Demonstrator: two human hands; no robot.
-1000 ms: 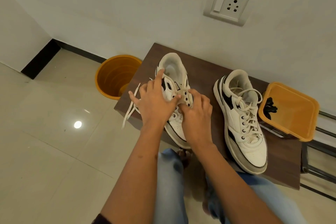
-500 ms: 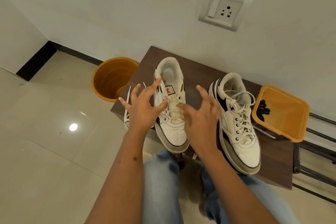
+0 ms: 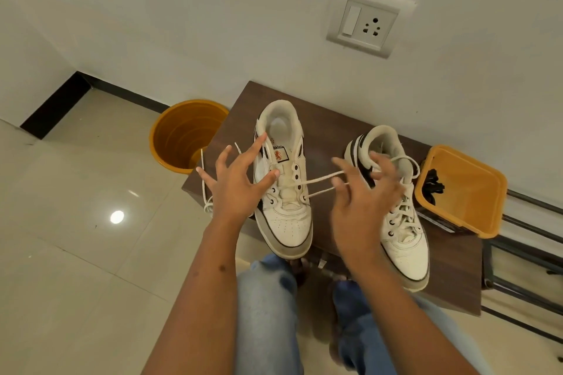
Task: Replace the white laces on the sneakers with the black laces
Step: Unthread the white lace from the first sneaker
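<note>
Wall-side table (image 3: 332, 131): toes overhang edge; left fingers (image 3: 262, 143) spread; right fingers (image 3: 341, 184) hook lace (image 3: 320, 179).

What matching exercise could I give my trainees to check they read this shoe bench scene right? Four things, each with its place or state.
Things:
1. left sneaker
2. right sneaker
3. black laces
4. round orange bin

Places or states:
A. on the floor beside the table
B. white lace half pulled out, upper eyelets empty
C. inside the square orange container
D. white lace fully threaded

Pairs: 1-B, 2-D, 3-C, 4-A
</note>
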